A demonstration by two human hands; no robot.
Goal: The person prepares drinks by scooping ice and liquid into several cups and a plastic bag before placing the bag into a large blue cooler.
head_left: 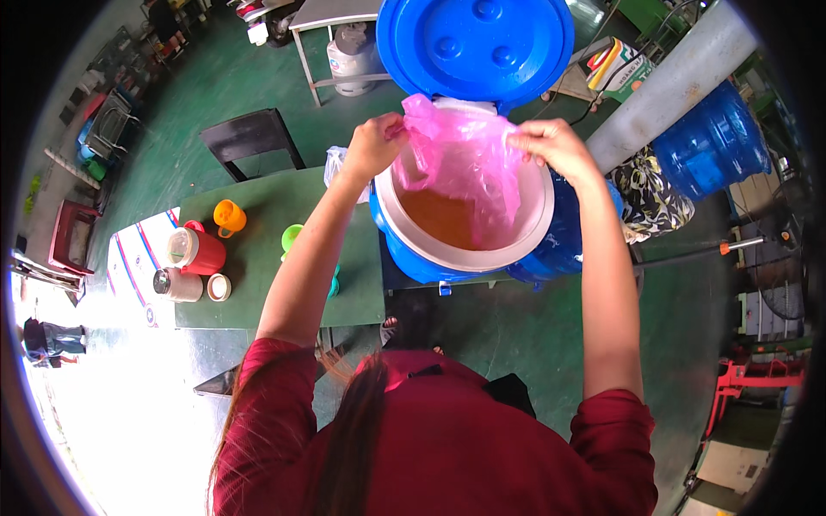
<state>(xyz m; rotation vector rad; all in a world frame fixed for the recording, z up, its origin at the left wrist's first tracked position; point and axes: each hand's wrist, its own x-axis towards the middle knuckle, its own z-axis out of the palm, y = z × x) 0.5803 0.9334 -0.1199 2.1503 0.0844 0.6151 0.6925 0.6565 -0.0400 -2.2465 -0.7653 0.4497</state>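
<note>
Far to the left, a red stool is standing on the green floor, and a dark chair is sitting just behind the green counter. On the counter's left part, a red jug with a clear lid is standing beside a metal flask and a small white cup, with an orange cup a little further back and a green cup near the person's left forearm.

The left hand is pinching the left top edge of a pink plastic bag, fingers closed tightly on the film. The bag is hanging open over the mouth of a big blue cooler barrel, its lower part drooping inside the white inner wall above a brownish liquid. The barrel's round blue lid is standing tipped open behind it.

The right hand is gripping the bag's right top edge, also closed on the plastic, so the bag is being stretched between both hands.

Further right, a flower-patterned cloth is lying beside the barrel, next to a grey pillar and a blue water bottle.
</note>
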